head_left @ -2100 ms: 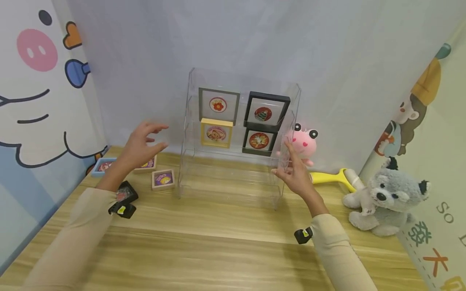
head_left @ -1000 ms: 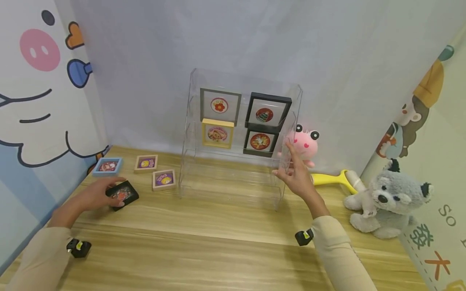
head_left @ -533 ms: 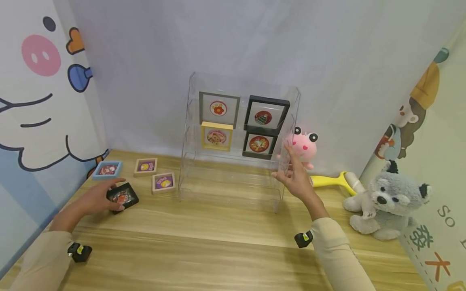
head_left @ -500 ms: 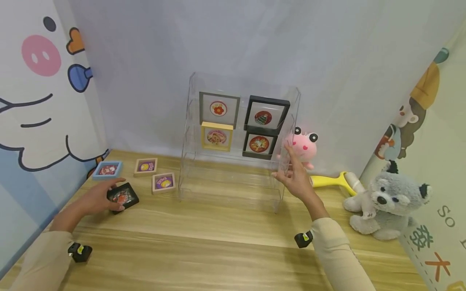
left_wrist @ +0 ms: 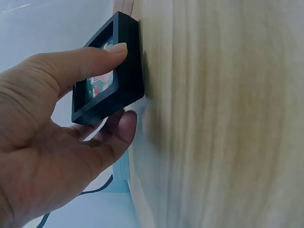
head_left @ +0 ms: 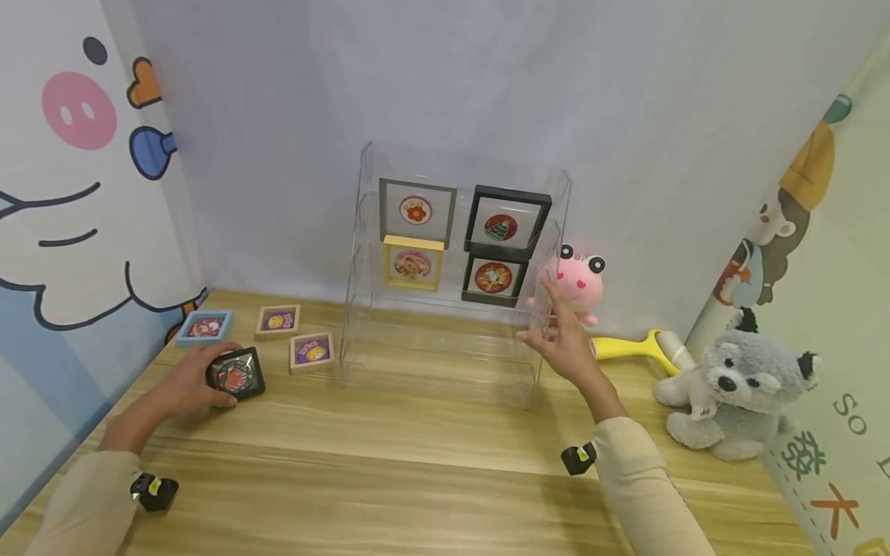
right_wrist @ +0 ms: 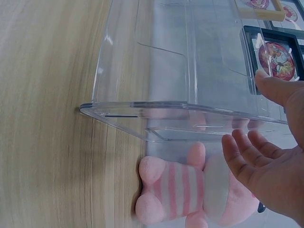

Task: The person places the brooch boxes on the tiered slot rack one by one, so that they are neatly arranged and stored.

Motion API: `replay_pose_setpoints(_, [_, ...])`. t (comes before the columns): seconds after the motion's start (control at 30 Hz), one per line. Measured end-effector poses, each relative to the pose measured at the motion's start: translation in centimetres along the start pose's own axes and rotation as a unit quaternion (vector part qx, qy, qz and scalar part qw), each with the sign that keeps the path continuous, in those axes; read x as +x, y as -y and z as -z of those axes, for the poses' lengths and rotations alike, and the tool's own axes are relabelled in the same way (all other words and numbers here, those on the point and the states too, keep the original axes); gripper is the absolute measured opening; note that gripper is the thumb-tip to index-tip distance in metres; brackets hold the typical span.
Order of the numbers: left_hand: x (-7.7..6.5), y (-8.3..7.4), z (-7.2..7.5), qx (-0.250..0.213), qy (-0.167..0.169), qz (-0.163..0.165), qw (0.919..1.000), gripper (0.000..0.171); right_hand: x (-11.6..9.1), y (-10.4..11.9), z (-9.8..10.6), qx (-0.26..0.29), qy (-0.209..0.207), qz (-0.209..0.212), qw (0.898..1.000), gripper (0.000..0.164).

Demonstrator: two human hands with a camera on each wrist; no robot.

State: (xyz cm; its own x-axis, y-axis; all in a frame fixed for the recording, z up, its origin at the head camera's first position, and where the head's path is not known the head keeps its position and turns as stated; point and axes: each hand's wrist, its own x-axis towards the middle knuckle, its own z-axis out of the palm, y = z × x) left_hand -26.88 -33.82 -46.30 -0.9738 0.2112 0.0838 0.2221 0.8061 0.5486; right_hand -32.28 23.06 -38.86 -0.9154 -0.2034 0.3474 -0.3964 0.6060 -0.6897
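My left hand [head_left: 208, 382] grips a small black frame [head_left: 236, 373] near the table's left edge. In the left wrist view the black frame [left_wrist: 111, 71] is tipped up on one edge on the wood, with my left hand [left_wrist: 122, 85] pinching it between thumb and fingers. My right hand [head_left: 556, 336] is held with straight fingers against the right side wall of a clear acrylic shelf [head_left: 361, 232]. The right wrist view shows my right hand [right_wrist: 259, 142] flat beside the shelf [right_wrist: 142, 71]. The shelf holds a grey frame [head_left: 417, 210], a yellow frame [head_left: 412, 262] and two black frames [head_left: 507, 224].
A blue frame [head_left: 204, 327] and two wooden frames [head_left: 278, 319] lie flat on the table [head_left: 417, 479] left of the shelf. A pink plush [head_left: 580, 282], a yellow lint roller [head_left: 636, 345] and a grey plush dog [head_left: 744, 382] sit to the right. Walls close in behind and on both sides.
My left hand dropped from beside the shelf to the black frame on the table, took hold of it and tipped it up. My right hand stayed at the shelf's side.
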Motion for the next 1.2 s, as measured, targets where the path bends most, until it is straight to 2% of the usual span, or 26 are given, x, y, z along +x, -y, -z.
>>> replay_pose_setpoints(0.23, [-0.3,0.0,0.0,-0.001,-0.019,-0.010,0.9998,0.083,0.0,0.0,0.0,0.009,-0.002,-0.002,1.000,0.098])
replay_pose_setpoints(0.43, [-0.3,0.3,0.1,0.015,-0.048,-0.021,0.9985,0.078,0.0,-0.3,0.0,0.018,-0.003,0.000,1.000,0.098])
replay_pose_setpoints(0.7, [-0.6,0.0,-0.1,0.002,-0.102,-0.071,0.9923,0.065,0.2,0.1,0.1,0.022,-0.001,0.002,1.000,0.099])
replay_pose_setpoints(0.83, [-0.6,-0.6,-0.2,0.014,-0.129,-0.093,0.9872,0.059,0.3,0.0,0.1,0.018,-0.002,0.005,1.000,0.097])
replay_pose_setpoints(0.97, [-0.5,-1.6,0.1,0.006,-0.139,-0.109,0.9842,0.056,0.3,-0.1,0.0,0.016,-0.003,0.008,1.000,0.096])
replay_pose_setpoints(1.1, [-0.4,-3.0,0.6,-0.010,-0.138,-0.118,0.9833,0.054,0.2,0.0,0.0,0.011,-0.004,0.004,1.000,0.096])
replay_pose_setpoints(1.2, [-0.4,-4.2,1.0,-0.002,-0.139,-0.123,0.9826,0.055,0.1,0.1,0.0,0.008,-0.002,-0.002,1.000,0.096])
